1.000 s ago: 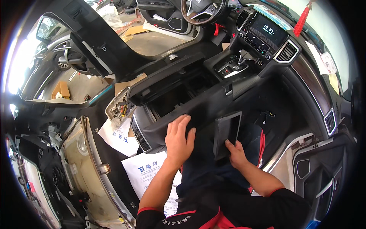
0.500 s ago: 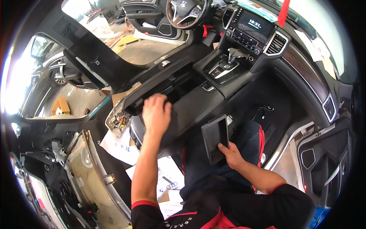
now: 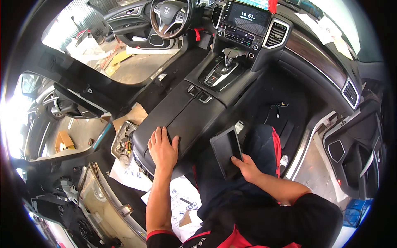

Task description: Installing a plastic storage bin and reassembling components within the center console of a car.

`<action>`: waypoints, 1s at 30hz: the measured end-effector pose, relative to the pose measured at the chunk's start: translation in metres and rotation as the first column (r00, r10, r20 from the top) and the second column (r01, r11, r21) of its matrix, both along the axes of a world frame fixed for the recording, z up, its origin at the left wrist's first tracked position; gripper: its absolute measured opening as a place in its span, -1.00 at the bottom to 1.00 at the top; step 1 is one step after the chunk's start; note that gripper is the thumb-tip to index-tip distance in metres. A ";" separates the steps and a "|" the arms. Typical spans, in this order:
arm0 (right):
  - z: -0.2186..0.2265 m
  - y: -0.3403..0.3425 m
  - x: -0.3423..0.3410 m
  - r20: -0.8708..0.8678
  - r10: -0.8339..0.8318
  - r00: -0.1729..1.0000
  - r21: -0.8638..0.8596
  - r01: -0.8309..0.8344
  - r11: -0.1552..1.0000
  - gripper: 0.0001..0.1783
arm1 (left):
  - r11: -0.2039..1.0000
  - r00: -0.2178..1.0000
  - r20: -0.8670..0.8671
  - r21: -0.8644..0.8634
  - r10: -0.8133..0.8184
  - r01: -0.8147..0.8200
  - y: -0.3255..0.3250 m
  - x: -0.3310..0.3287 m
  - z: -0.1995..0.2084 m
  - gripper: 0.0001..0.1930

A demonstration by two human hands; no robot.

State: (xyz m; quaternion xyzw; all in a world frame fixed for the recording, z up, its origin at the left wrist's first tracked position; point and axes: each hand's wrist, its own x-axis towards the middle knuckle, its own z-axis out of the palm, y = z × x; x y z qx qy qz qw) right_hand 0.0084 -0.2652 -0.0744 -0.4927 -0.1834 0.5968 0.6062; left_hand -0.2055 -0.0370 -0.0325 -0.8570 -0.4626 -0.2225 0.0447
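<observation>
My left hand [image 3: 163, 149] lies flat, fingers stretched out, on the rear end of the black centre console lid [image 3: 186, 120]. The lid has two halves with a seam between them, both down, and two silver-edged latches [image 3: 204, 97] at the front. My right hand [image 3: 246, 167] grips the lower right edge of a dark tablet [image 3: 226, 151], thumb on its front. Its screen looks black. The tablet is tilted above my lap, to the right of the console. Ahead of the lid stands the gear selector [image 3: 230, 62].
A tray of small parts and tools [image 3: 123, 144] sits behind the console, beside printed paper sheets [image 3: 182, 202]. Loose wiring [image 3: 278, 108] rises from the front footwell. The steering wheel [image 3: 170, 16] is at far left, an open door [image 3: 355, 153] at right.
The left half of the console lid, raised before with the storage bin showing, is now down. My left hand has come down onto it. The view has shifted; the tablet stays in my right hand.
</observation>
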 end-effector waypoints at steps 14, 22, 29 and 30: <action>-0.025 0.010 -0.003 0.058 0.126 0.990 0.018 -0.128 0.992 -0.69 | 0.986 0.997 -0.075 -0.161 0.020 -0.032 0.043 0.049 -0.007 -0.26; 0.024 0.081 0.032 0.221 0.174 0.960 0.093 -0.198 0.976 -0.58 | 0.952 0.958 0.235 -0.293 0.162 -0.089 0.085 0.061 -0.012 -0.46; 0.023 0.145 0.056 0.695 0.122 0.708 0.058 -0.225 0.973 -0.35 | 0.955 0.428 0.870 -0.293 0.244 0.051 0.099 0.025 -0.035 -0.56; 0.016 0.136 0.061 0.622 0.120 0.774 0.039 -0.183 0.982 -0.36 | 0.953 0.493 0.834 -0.303 0.247 0.034 0.091 0.033 -0.029 -0.57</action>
